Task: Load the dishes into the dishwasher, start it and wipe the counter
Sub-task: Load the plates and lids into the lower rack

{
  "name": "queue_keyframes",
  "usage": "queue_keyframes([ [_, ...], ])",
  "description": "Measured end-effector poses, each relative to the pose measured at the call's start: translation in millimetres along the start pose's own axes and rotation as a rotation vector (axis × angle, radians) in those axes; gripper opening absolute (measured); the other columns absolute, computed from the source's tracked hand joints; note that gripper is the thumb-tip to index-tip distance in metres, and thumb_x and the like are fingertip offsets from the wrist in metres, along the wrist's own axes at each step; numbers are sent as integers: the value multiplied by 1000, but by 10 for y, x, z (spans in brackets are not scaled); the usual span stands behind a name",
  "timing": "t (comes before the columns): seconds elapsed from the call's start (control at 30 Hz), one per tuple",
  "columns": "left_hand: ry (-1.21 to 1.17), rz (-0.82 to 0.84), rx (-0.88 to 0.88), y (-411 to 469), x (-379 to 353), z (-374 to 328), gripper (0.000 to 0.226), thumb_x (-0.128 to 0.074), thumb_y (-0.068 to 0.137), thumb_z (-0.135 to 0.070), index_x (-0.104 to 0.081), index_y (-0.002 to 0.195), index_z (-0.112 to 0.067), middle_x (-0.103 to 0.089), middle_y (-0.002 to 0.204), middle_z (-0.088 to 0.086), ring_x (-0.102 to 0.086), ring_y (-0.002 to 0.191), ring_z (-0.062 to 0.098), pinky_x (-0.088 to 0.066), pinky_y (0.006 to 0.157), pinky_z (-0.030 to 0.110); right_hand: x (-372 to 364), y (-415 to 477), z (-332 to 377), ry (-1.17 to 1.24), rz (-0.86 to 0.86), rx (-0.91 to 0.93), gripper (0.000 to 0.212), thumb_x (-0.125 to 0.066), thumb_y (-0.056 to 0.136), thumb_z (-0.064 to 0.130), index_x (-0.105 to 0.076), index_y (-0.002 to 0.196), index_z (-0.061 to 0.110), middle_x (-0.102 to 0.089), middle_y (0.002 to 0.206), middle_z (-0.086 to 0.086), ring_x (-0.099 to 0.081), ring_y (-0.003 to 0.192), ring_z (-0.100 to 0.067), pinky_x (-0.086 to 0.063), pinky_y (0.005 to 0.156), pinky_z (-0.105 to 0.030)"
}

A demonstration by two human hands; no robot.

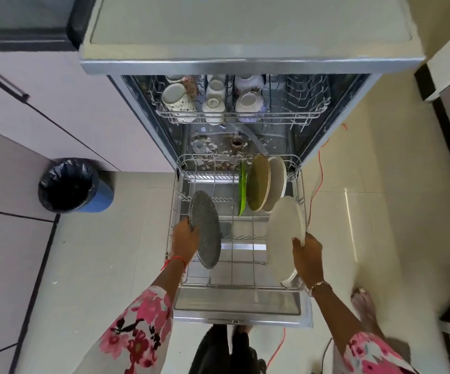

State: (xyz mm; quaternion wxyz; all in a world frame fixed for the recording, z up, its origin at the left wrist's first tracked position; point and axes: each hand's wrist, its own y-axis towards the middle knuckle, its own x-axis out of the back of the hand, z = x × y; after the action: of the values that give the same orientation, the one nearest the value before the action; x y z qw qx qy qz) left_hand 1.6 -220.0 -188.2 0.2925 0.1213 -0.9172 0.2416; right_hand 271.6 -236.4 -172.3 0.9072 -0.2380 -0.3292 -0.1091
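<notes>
Left grip [184, 238] holds grey plate [206, 228], right grip [307, 255] white plate [283, 238], over rack [176, 203].

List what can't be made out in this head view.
All head view:
1. White plate: motion-blurred; one plate or two unclear.
2. Left hand: fingers hidden behind grey plate.
3. Rear cups: partly hidden under dishwasher top.
4. Bits on dishwasher floor: too small to identify.

Speckled grey plate [205, 228], matt and stone-like. White plate [283, 238], smooth ceramic with soft shine. Lower rack [234, 286] of thin coated metal wire. Inner door [234, 303] of brushed steel, dull gloss. Floor tiles [366, 225], glossy, with reflections. Bin liner [64, 184] of black shiny plastic. Sleeve [140, 327] of printed floral cloth.
</notes>
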Motion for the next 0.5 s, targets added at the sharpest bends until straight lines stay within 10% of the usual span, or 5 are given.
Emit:
queue_keyframes([
  [0.23,46,-81,-48,1071,-534,66,16,-48,87,3,-59,94,11,-64,86,23,-60,75,33,-50,60,30,-351,555,-227,68,-56,32,6,-52,90,0,-58,87,-1,-52,77,-12,-48,70,-23,-31,51,-15],
  [0.5,104,-84,-115,1703,-735,-35,17,-46,85,7,-58,95,13,-64,89,25,-59,74,28,-51,64,29,-490,696,-438,61,-33,72,41,-46,81,24,-58,92,-13,-53,77,-12,-48,70,-24,-31,53,-13],
])
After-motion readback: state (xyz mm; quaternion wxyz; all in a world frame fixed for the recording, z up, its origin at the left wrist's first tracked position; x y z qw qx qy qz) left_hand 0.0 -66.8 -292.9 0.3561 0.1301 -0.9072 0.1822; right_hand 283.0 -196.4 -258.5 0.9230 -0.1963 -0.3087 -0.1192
